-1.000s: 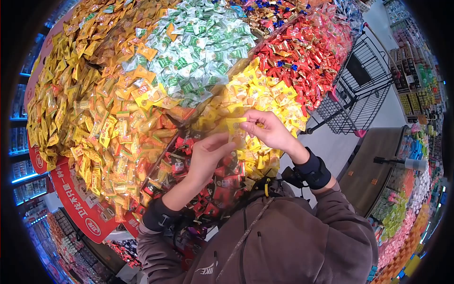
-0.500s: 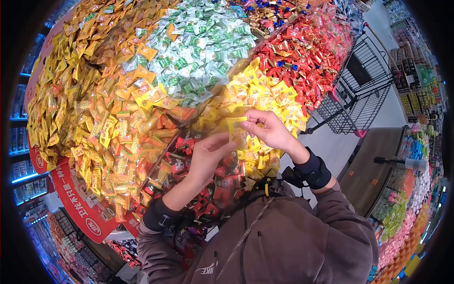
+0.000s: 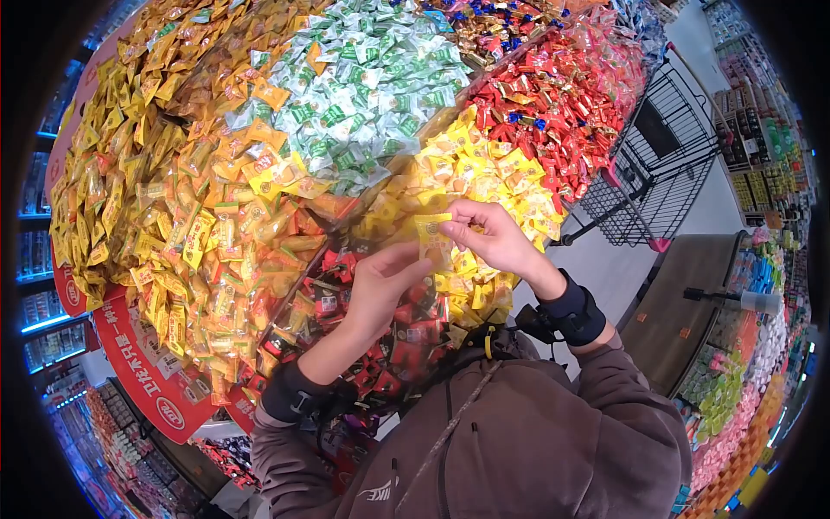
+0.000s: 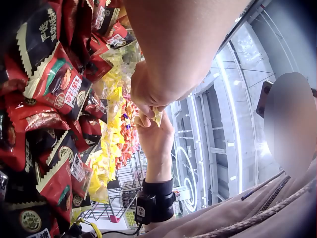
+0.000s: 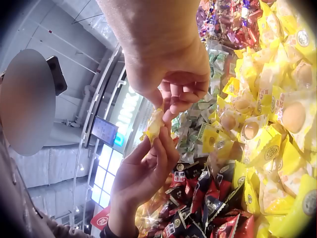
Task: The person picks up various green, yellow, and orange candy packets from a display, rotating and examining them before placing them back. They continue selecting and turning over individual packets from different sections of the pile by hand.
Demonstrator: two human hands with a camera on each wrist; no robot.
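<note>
Floor: pale grey (image 3: pixel 605 268), right of the grip.
Cart: black wire shopping cart (image 3: pixel 657 130), pink fittings, forward-right of the grip.
Fixture: brown-grey (image 3: pixel 670 303), right of the grip.
Shelves: stocked shelves (image 3: pixel 748 164) far right; blue-lit racks (image 3: pixel 35 259) far left.
Ceiling: white-grey (image 4: pixel 247 79), bright strip light (image 4: pixel 231 104), above the grip.
Screen: lit display (image 5: pixel 104 130), past the grip; glowing panels (image 5: pixel 106 173) alongside.
</note>
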